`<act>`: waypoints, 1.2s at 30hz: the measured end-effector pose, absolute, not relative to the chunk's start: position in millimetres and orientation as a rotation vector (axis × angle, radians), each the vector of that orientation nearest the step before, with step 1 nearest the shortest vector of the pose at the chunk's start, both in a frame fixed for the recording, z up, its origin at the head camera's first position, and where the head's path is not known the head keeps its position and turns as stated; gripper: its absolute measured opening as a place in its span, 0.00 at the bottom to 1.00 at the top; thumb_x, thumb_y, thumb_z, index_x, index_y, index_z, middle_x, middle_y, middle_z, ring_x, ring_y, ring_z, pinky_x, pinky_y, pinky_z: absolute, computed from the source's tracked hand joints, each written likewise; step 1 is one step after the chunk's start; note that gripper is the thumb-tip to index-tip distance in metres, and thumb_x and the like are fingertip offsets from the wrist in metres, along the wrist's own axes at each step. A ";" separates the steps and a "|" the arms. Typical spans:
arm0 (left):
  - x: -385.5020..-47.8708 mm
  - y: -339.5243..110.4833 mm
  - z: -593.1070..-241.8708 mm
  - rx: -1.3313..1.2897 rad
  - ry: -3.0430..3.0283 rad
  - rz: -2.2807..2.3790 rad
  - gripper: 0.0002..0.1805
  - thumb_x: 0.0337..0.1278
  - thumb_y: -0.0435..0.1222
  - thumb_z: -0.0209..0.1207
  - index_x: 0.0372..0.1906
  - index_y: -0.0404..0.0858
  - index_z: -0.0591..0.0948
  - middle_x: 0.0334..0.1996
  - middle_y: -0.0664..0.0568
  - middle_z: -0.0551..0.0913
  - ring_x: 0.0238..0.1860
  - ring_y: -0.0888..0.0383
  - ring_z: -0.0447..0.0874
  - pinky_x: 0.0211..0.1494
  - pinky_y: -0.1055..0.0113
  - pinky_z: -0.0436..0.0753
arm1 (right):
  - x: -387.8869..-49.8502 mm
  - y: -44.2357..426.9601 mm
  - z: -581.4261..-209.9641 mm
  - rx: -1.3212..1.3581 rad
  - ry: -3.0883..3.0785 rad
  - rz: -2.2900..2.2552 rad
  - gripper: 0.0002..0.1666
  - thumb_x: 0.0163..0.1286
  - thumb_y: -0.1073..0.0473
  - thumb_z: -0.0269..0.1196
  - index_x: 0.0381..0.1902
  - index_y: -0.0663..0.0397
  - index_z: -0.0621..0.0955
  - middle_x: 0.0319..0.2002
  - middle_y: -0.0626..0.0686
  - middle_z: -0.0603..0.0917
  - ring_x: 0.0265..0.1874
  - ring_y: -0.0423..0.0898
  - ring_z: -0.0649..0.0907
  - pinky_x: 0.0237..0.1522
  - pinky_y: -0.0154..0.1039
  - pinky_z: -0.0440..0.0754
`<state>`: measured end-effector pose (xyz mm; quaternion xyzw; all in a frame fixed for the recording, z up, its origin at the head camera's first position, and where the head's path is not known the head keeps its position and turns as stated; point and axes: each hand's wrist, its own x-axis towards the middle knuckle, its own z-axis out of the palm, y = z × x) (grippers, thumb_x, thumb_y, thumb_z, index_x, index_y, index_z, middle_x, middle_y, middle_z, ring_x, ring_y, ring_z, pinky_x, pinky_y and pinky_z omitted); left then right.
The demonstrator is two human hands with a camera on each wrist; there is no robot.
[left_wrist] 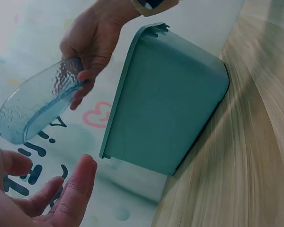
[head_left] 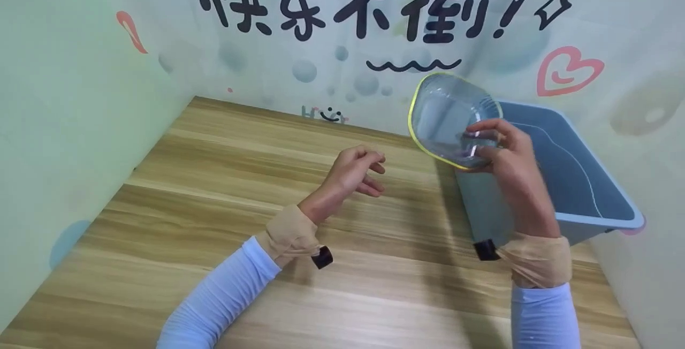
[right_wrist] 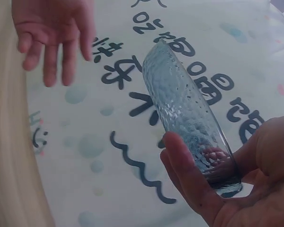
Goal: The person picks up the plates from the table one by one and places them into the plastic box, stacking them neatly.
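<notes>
A clear, bluish bowl with a yellow-looking rim is tilted up in the air at the left edge of a blue plastic bin. My right hand pinches its side, thumb and fingers on opposite faces of the wall. In the right wrist view the textured glass-like bowl appears side-on. My left hand hovers over the table, apart from the bowl, its fingers loosely bent and holding nothing. The left wrist view shows the same bowl beyond the left fingertips.
The blue bin stands at the table's right side, its opening facing up. The wooden table reaches back to a printed cloth wall with black lettering. Another pale wall rises on the left.
</notes>
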<state>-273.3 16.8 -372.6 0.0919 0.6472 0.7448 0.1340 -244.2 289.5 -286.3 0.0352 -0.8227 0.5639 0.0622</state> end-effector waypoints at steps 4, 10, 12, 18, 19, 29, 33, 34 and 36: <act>-271.8 17.6 -372.6 0.298 1.911 2.127 0.14 0.75 0.40 0.53 0.52 0.35 0.79 0.44 0.43 0.82 0.30 0.46 0.90 0.34 0.62 0.91 | -242.9 308.1 -266.1 0.067 -2.478 1.696 0.21 0.75 0.73 0.48 0.60 0.56 0.77 0.57 0.53 0.74 0.43 0.48 0.88 0.40 0.38 0.91; -269.8 18.5 -373.6 0.306 1.920 2.123 0.12 0.75 0.40 0.53 0.51 0.35 0.79 0.44 0.42 0.81 0.26 0.53 0.88 0.33 0.63 0.91 | -252.9 342.2 -237.5 -0.034 -2.505 1.626 0.22 0.74 0.72 0.48 0.60 0.53 0.78 0.53 0.51 0.75 0.36 0.42 0.90 0.36 0.34 0.90; -268.2 19.1 -373.1 0.306 1.919 2.114 0.13 0.75 0.40 0.53 0.52 0.35 0.79 0.45 0.42 0.81 0.26 0.53 0.88 0.32 0.64 0.90 | -258.9 354.5 -230.4 -0.035 -2.485 1.663 0.23 0.73 0.74 0.45 0.58 0.56 0.78 0.52 0.52 0.75 0.35 0.43 0.90 0.35 0.35 0.91; -266.4 20.9 -371.3 0.317 1.915 2.095 0.13 0.76 0.40 0.54 0.52 0.35 0.78 0.45 0.43 0.81 0.26 0.54 0.87 0.30 0.66 0.89 | -279.3 395.9 -217.3 -0.030 -2.336 1.897 0.27 0.68 0.80 0.40 0.50 0.57 0.81 0.45 0.50 0.81 0.29 0.46 0.91 0.30 0.40 0.91; -266.7 21.1 -371.6 0.320 1.914 2.093 0.13 0.76 0.40 0.54 0.52 0.35 0.78 0.44 0.44 0.81 0.26 0.54 0.87 0.30 0.66 0.89 | -283.5 402.4 -216.6 -0.035 -2.322 1.902 0.28 0.68 0.81 0.39 0.49 0.56 0.81 0.43 0.49 0.82 0.28 0.46 0.90 0.29 0.40 0.91; -270.8 24.2 -378.3 0.310 1.929 2.067 0.13 0.76 0.40 0.55 0.52 0.35 0.78 0.48 0.38 0.81 0.25 0.55 0.88 0.30 0.66 0.89 | -317.0 451.6 -234.9 -0.223 -2.685 1.386 0.26 0.71 0.75 0.42 0.58 0.51 0.75 0.45 0.43 0.76 0.30 0.36 0.85 0.35 0.35 0.91; -270.2 26.2 -378.8 0.306 1.910 2.057 0.13 0.75 0.39 0.54 0.53 0.34 0.77 0.48 0.39 0.81 0.25 0.55 0.87 0.29 0.65 0.89 | -322.5 464.8 -250.8 -0.257 -2.846 1.142 0.26 0.72 0.71 0.44 0.66 0.59 0.71 0.55 0.53 0.75 0.41 0.46 0.83 0.41 0.38 0.91; -269.7 26.4 -378.8 0.305 1.909 2.053 0.13 0.75 0.39 0.54 0.53 0.34 0.77 0.47 0.40 0.81 0.24 0.55 0.87 0.29 0.65 0.89 | -323.3 467.5 -254.3 -0.266 -2.883 1.118 0.28 0.72 0.71 0.44 0.69 0.61 0.69 0.59 0.59 0.74 0.46 0.52 0.83 0.42 0.40 0.91; -269.5 26.5 -379.7 0.304 1.912 2.047 0.13 0.75 0.39 0.54 0.53 0.34 0.77 0.48 0.39 0.81 0.24 0.55 0.87 0.29 0.66 0.89 | -324.0 471.5 -260.2 -0.285 -2.965 1.096 0.33 0.71 0.70 0.44 0.74 0.65 0.64 0.67 0.70 0.67 0.54 0.65 0.78 0.46 0.46 0.91</act>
